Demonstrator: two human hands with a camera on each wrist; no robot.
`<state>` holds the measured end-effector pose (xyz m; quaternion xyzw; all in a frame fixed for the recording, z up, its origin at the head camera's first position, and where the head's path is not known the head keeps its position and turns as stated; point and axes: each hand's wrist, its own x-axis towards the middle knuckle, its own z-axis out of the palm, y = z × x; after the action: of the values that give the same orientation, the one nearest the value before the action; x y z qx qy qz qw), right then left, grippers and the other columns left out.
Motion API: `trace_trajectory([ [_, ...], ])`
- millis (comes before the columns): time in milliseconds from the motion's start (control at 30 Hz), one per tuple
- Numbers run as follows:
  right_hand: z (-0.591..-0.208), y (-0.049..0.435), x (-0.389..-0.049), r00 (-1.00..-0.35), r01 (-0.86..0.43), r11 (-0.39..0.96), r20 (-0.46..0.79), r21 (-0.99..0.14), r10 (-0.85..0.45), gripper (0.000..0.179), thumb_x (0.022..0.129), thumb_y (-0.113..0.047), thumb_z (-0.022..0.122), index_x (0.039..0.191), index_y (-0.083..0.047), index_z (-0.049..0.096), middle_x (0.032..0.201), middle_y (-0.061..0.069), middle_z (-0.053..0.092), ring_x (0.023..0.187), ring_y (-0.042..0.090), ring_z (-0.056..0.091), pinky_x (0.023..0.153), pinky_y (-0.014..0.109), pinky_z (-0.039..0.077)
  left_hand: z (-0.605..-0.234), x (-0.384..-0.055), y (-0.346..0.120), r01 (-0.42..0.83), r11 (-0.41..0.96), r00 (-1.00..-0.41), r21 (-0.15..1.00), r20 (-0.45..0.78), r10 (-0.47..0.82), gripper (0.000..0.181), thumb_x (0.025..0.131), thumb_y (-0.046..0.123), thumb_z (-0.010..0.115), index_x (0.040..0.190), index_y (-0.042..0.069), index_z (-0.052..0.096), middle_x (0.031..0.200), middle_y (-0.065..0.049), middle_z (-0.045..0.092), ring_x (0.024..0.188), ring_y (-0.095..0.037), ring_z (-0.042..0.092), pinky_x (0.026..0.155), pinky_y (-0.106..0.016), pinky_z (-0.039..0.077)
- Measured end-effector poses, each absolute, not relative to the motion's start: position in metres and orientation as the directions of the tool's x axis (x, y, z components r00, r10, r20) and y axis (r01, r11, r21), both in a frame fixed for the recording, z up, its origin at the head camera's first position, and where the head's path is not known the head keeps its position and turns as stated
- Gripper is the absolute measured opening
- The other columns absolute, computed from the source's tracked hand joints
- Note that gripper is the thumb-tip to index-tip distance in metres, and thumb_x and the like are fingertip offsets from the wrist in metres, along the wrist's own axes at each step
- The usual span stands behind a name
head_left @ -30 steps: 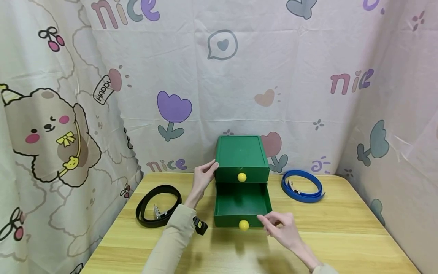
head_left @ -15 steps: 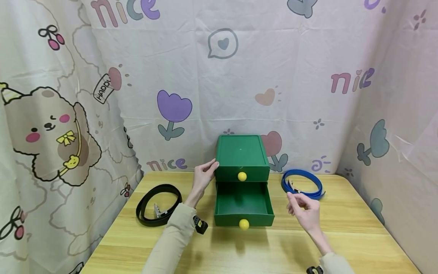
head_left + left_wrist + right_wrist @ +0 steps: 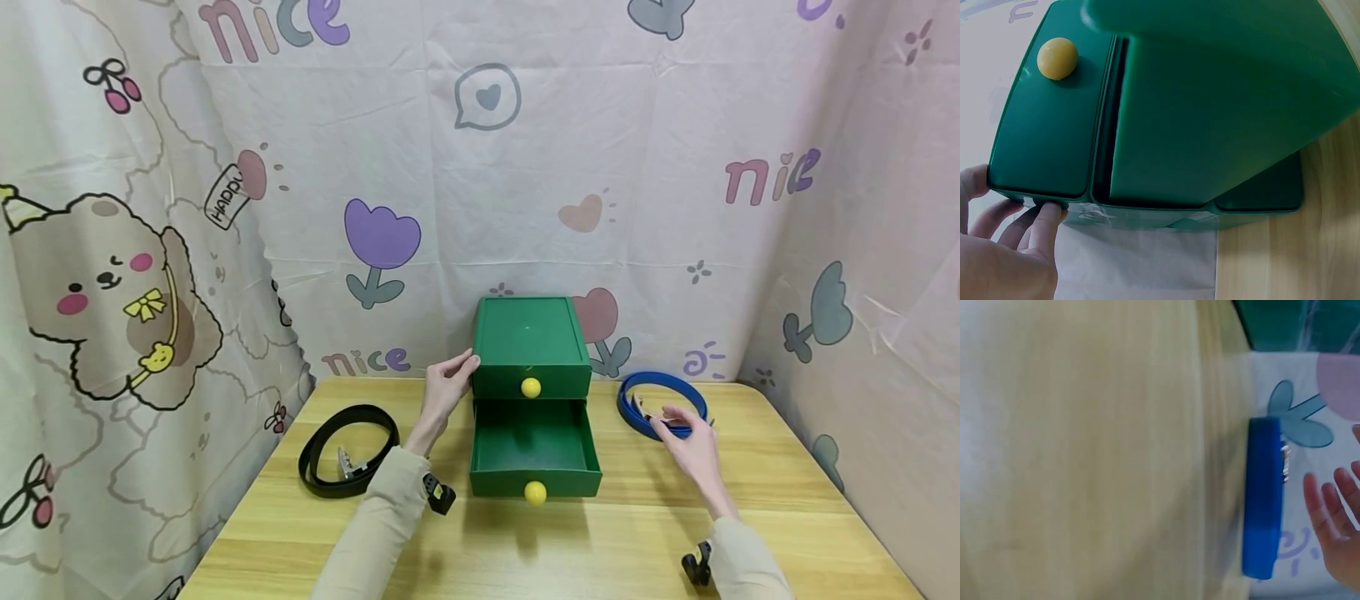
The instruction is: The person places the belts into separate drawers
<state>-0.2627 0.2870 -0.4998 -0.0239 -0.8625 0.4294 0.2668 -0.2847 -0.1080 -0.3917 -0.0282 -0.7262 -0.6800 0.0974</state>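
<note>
A small green drawer cabinet (image 3: 531, 332) stands at the back of the table, its yellow-knobbed lower drawer (image 3: 534, 483) pulled out, with nothing visible inside. My left hand (image 3: 444, 392) holds the cabinet's upper left corner; in the left wrist view its bent fingers (image 3: 1044, 228) lie against the side wall. To the right lies a coiled blue belt (image 3: 636, 423) with a metal buckle. My right hand (image 3: 692, 446) is over its near edge, fingers spread and holding nothing. In the right wrist view that hand (image 3: 1338, 531) appears apart from the blue belt (image 3: 1263, 500).
A coiled black belt (image 3: 309, 467) with a silver buckle (image 3: 349, 464) lies left of the cabinet, beside my left forearm. The upper drawer (image 3: 495, 383) is closed. A printed curtain (image 3: 487, 183) rises behind the wooden table (image 3: 540, 558).
My right hand has moved from the lower drawer's right front corner to the right and back, over the blue belt, and its fingers have spread. The left hand and cabinet stay put.
</note>
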Motion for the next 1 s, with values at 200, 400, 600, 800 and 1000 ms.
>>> trace_trajectory([
  [200,-0.506,0.298,-0.273,-0.921,-0.103,0.685,0.329,-0.721,0.208,0.050,0.094,-0.025,0.072,0.133,0.003,0.059,0.134,0.028,0.059,0.123,0.044,0.054,0.100,0.056,0.044,-0.392,-0.284,-0.109,0.176,0.074,-0.978,0.982,0.183,-0.097,0.041,0.098,0.026,0.067,0.135,0.007,0.065,0.136,-0.017,0.065,0.122,-0.021,0.062,0.106,-0.050,0.050],
  [400,-0.512,0.304,-0.279,-0.953,-0.095,0.714,0.270,-0.694,0.135,0.055,0.094,-0.022,0.070,0.138,0.007,0.052,0.142,0.033,0.049,0.130,0.050,0.044,0.106,0.066,0.038,-0.391,-0.283,-0.109,0.173,0.086,-0.979,0.981,0.181,-0.097,0.041,0.098,0.026,0.067,0.134,0.008,0.065,0.135,-0.016,0.066,0.118,-0.019,0.063,0.103,-0.047,0.053],
  [600,-0.518,0.310,-0.288,-0.972,-0.094,0.722,0.221,-0.685,0.083,0.059,0.095,-0.021,0.070,0.140,0.011,0.049,0.143,0.037,0.048,0.133,0.053,0.041,0.111,0.065,0.033,-0.391,-0.283,-0.109,0.178,0.088,-0.978,0.980,0.185,-0.091,0.042,0.098,0.027,0.067,0.134,0.007,0.065,0.136,-0.017,0.065,0.121,-0.020,0.063,0.101,-0.041,0.055],
  [800,-0.524,0.315,-0.294,-0.979,-0.083,0.739,0.195,-0.669,0.066,0.059,0.092,-0.019,0.071,0.138,0.013,0.050,0.137,0.037,0.053,0.129,0.053,0.047,0.110,0.064,0.037,-0.392,-0.284,-0.108,0.174,0.068,-0.981,0.982,0.179,-0.076,0.042,0.098,0.026,0.067,0.135,0.006,0.064,0.138,-0.017,0.063,0.126,-0.025,0.061,0.102,-0.041,0.054],
  [1000,-0.526,0.316,-0.300,-0.968,-0.101,0.750,0.237,-0.653,0.076,0.047,0.090,-0.016,0.073,0.125,0.014,0.059,0.125,0.037,0.061,0.121,0.052,0.053,0.105,0.062,0.041,-0.391,-0.284,-0.108,0.175,0.066,-0.980,0.982,0.180,-0.082,0.043,0.098,0.026,0.067,0.136,0.007,0.064,0.138,-0.017,0.064,0.127,-0.027,0.060,0.104,-0.044,0.052],
])
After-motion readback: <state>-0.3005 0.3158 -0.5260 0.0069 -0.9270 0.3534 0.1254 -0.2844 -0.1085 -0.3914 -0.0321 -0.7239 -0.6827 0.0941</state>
